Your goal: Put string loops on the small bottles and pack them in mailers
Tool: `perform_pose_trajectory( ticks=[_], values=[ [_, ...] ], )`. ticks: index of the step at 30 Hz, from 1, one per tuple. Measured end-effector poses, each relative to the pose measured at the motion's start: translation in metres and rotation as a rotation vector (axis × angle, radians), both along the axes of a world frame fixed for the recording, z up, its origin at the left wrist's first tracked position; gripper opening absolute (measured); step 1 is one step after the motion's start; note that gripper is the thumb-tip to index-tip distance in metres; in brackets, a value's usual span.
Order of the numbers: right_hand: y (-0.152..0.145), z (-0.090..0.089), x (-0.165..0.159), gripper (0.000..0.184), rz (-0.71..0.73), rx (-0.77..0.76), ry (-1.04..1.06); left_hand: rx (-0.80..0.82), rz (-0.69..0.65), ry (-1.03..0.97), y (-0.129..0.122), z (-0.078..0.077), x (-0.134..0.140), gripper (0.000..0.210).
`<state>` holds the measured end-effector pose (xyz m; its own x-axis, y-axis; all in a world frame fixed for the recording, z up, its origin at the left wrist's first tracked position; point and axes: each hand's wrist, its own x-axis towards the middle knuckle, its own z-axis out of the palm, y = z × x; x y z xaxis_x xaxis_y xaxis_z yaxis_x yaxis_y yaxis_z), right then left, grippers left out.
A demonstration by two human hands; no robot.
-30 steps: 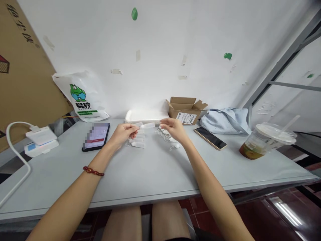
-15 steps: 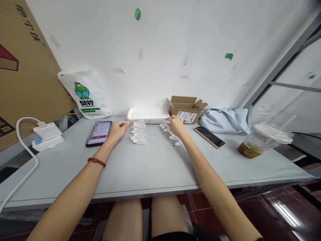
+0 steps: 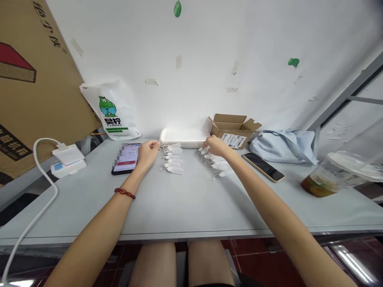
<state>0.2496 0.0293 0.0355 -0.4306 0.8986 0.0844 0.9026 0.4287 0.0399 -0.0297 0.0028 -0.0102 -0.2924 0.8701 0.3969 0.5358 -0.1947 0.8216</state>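
Small translucent white bottles with thin white strings lie in two groups on the grey table. The left group of bottles forms a neat column, caps and strings toward the left. My left hand rests just left of it, fingers curled together near the top strings; what they hold, if anything, cannot be made out. The right group of bottles lies more loosely, strings trailing left and partly under my right forearm. My right hand reaches over its far end, fingertips closed down on a small white bottle, mostly hidden.
Behind the bottles stand stacked white trays and an open cardboard box. A lit phone lies left; another phone, a light-blue cloth bag and a drink cup stand right. A white cable crosses the left side.
My right hand's fingers have curled down more tightly over the far end of the right group. My left hand stays beside the left column. The whole view has shifted slightly.
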Motion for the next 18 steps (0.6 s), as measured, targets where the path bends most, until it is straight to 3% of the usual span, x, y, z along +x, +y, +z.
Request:
perform_pose_trajectory(
  ticks=[8, 12, 15, 18],
  values=[
    [-0.003, -0.012, -0.001, 0.034, 0.048, 0.071, -0.051, -0.014, 0.017, -0.018, -0.003, 0.002, -0.001, 0.031],
    [-0.001, -0.006, 0.005, 0.033, 0.059, 0.094, -0.042, -0.036, 0.025, -0.025, -0.004, 0.004, -0.001, 0.029],
    [-0.002, 0.005, 0.018, 0.031, 0.027, 0.121, 0.063, -0.024, 0.012, -0.038, -0.005, 0.005, 0.000, 0.028],
    [-0.011, 0.009, 0.024, 0.025, 0.001, 0.115, 0.304, 0.002, -0.025, -0.054, -0.008, 0.007, 0.003, 0.029]
  ],
)
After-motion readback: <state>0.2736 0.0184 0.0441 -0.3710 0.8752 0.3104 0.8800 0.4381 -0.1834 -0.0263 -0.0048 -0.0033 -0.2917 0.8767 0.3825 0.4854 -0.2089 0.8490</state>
